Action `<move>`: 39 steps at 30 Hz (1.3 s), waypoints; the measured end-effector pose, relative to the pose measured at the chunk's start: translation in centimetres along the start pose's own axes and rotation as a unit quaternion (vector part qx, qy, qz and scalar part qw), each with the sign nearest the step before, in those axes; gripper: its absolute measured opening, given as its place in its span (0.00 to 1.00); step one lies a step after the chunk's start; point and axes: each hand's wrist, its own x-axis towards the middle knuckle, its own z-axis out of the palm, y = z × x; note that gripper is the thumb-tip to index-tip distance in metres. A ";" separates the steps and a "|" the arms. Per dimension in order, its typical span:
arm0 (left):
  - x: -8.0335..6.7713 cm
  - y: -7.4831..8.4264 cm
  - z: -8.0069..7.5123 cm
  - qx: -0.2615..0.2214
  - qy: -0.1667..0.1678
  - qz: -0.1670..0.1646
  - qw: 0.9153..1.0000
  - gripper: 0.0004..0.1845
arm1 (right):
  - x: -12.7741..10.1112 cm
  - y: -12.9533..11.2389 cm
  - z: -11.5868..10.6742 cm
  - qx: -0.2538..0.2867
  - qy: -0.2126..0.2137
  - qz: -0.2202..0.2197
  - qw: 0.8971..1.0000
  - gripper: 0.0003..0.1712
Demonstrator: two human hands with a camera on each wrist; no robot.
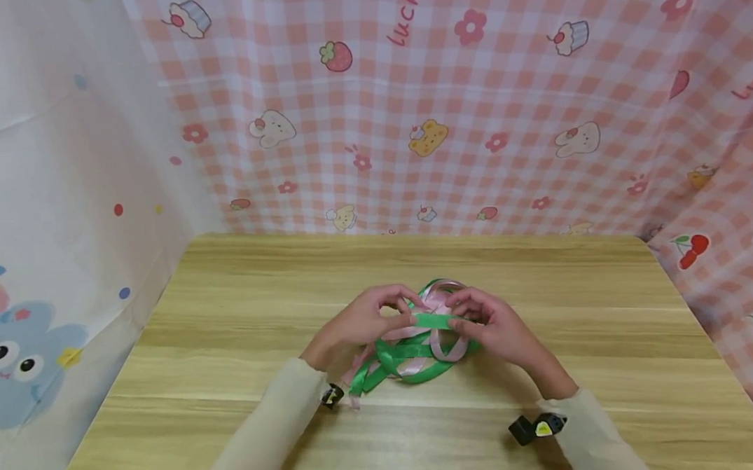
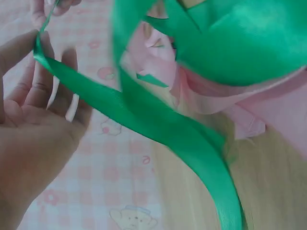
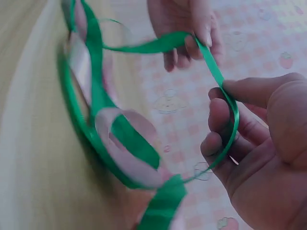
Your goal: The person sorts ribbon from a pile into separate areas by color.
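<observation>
A green ribbon (image 1: 432,321) stretches between both hands above the table. My left hand (image 1: 376,315) pinches it between thumb and index finger, and the left wrist view shows the green ribbon (image 2: 91,91) hanging from that pinch. Just to the right, my right hand (image 1: 490,325) pinches the same strip; in the right wrist view the ribbon runs past the thumb of the right hand (image 3: 268,129). Beneath the hands lies a loose pile of green ribbon (image 1: 413,349) and pink ribbon (image 1: 451,351), looped over one another. The pile's far part is partly hidden by the fingers.
The wooden table (image 1: 228,304) spreads around the pile. A pink checked cloth (image 1: 377,109) hangs behind it, with a white patterned cloth (image 1: 83,171) on the left. A black wrist camera (image 1: 536,428) sits at the right sleeve.
</observation>
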 end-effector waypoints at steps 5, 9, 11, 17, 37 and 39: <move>-1.3 0.9 -1.8 -0.098 -0.021 0.022 0.995 0.14 | -0.5 -1.2 -1.7 0.022 -0.014 -0.039 0.999 0.11; -2.8 2.6 -3.7 -0.118 -0.033 0.017 0.992 0.16 | -0.8 -2.9 -3.4 0.042 -0.030 -0.061 0.997 0.12; -3.7 3.5 -4.7 -0.115 -0.038 0.011 0.993 0.18 | -1.0 -3.9 -4.4 0.041 -0.046 -0.061 0.996 0.12; -6.7 5.2 -7.9 -0.116 -0.027 -0.008 0.993 0.21 | -2.1 -6.4 -7.8 -0.007 -0.072 -0.068 0.995 0.12; -14.3 -1.2 -16.9 -0.219 0.003 0.012 0.976 0.24 | -6.6 -3.5 -16.7 -0.003 0.020 -0.048 0.999 0.13; -14.5 -2.6 -17.2 -0.230 -0.009 -0.013 0.973 0.23 | -6.6 -1.9 -16.9 0.020 0.024 -0.039 0.999 0.12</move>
